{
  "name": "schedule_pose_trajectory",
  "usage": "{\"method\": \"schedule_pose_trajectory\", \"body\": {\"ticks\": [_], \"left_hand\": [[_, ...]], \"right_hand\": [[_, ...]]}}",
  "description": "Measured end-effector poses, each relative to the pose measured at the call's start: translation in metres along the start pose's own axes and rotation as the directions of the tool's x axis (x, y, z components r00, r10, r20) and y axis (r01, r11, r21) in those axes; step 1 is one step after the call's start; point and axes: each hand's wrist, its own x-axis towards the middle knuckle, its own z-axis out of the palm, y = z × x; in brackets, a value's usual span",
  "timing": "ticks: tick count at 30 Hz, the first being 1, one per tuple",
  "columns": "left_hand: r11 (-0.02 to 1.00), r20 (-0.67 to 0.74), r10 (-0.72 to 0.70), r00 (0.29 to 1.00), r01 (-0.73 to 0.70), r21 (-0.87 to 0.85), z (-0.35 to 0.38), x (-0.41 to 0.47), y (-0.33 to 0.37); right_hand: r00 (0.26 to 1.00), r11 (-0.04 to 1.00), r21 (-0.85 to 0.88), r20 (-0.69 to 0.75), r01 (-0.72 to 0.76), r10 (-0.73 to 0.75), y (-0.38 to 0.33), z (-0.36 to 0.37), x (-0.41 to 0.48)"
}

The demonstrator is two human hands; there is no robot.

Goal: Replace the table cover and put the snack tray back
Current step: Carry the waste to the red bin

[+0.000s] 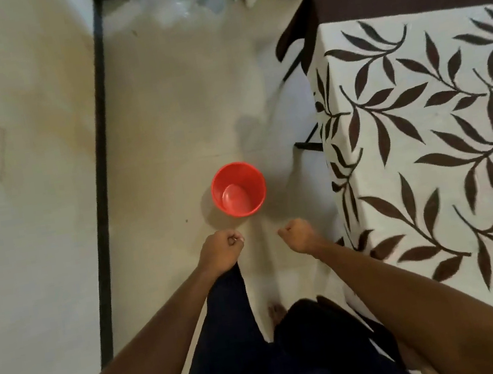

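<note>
White cloth cover with brown leaf print (433,159) already draped over counter, hanging over its left edge. Left hand (221,250), right hand (299,236) both fisted, empty, over floor. Snack tray unseen. Next, likely: locate tray, fetch.

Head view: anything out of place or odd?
Mildly. A red bucket stands upright and looks empty on the open floor, left of the leaf-print table cover, which lies flat. No snack tray in view. Both the left hand and right hand are fisted, holding nothing visible.
</note>
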Motion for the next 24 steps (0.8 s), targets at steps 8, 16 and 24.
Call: {"method": "schedule_pose_trajectory", "body": {"ticks": [8, 16, 24], "left_hand": [[0.991, 0.035, -0.129, 0.991, 0.129, -0.022, -0.015, 0.223, -0.034], [0.947, -0.085, -0.282, 0.956, 0.264, -0.181, 0.051, 0.377, -0.133], [0.879, -0.046, -0.354, 0.934, 0.315, -0.357, 0.087, 0.395, -0.176]], "right_hand": [[0.987, 0.974, 0.167, -0.017, -0.153, 0.158, -0.011, 0.008, 0.193], [0.990, 0.967, 0.215, 0.004, -0.137, 0.139, -0.030, 0.070, 0.412], [0.980, 0.907, 0.394, -0.062, -0.151, 0.190, -0.037, 0.105, 0.462]]}}
